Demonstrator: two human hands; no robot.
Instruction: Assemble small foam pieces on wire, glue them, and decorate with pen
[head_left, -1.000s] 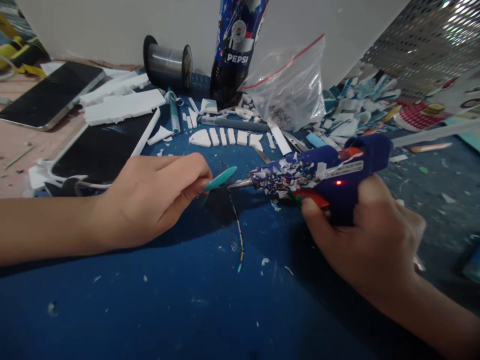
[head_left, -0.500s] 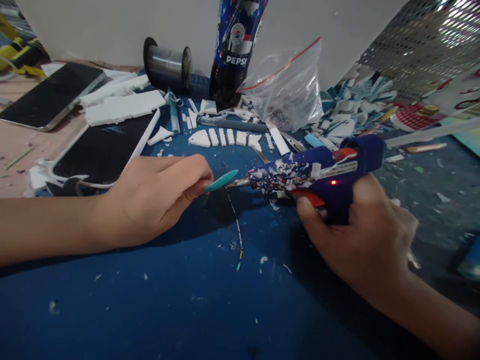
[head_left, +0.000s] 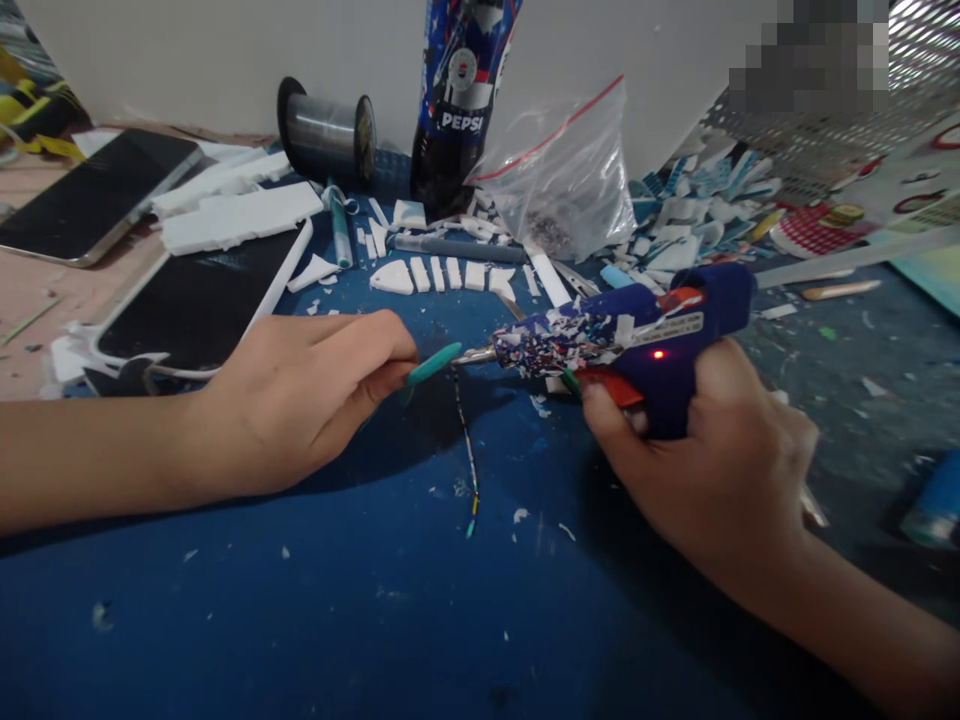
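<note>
My left hand (head_left: pixel 322 400) pinches a thin teal piece (head_left: pixel 435 363) with a rounded end; its rest is hidden by the fingers. In my right hand (head_left: pixel 720 470) is a blue hot glue gun (head_left: pixel 637 340), its red light lit and my thumb at the orange trigger. The metal nozzle points left and meets the edge of the teal piece, or comes very near it; I cannot tell which. Below the nozzle a thin beaded strand (head_left: pixel 469 460) curves down over the blue table. White and coloured flakes cover the front of the glue gun.
Behind the hands lie white fish-shaped pieces (head_left: pixel 450 274) in a row. Further back are a wire spool (head_left: pixel 330 132), a Pepsi bottle (head_left: pixel 457 110), a zip bag (head_left: pixel 577 180) and a heap of scraps (head_left: pixel 697 205). Phones (head_left: pixel 105 195) and white foam strips (head_left: pixel 240 218) are at left.
The whole scene has shifted slightly left in view. The nozzle sits a little differently against the teal piece, which appears turned slightly. Both hands keep their holds.
</note>
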